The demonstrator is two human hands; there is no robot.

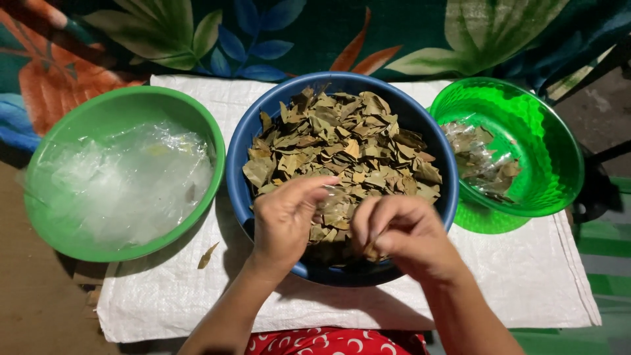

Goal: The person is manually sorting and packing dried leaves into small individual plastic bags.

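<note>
White woven sack point(513, 276) on the floor, three bowls.
Left hand point(286, 220) and right hand point(401, 233) pinch dried leaves point(342, 148) over the blue bowl point(240, 154).

Home floor workspace: plastic basins point(125, 108), woven sack mat point(526, 276), floral cloth point(394, 33).

- We look steeply down from our head, close over our left hand point(284, 217) and right hand point(399, 231).
- Our view faces forward across the blue bowl point(342, 82), centred, a green basin point(125, 105) left.
</note>
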